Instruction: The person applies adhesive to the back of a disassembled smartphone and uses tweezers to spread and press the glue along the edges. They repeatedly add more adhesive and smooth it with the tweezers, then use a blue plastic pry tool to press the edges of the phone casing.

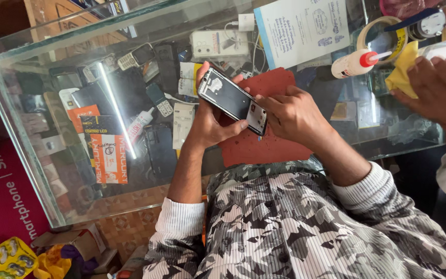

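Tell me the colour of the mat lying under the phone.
The mat is a dull brick red, seen best in the head view.

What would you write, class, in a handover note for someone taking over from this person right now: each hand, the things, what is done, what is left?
Left hand: holds the smartphone above the red mat on the glass counter.
Right hand: fingers at the phone's camera end; any tool is hidden.
Nearby: glue bottle, tape roll; another person's hand holds a yellow cloth.
Done: phone in hand.
Left: work at the camera end appears unfinished.
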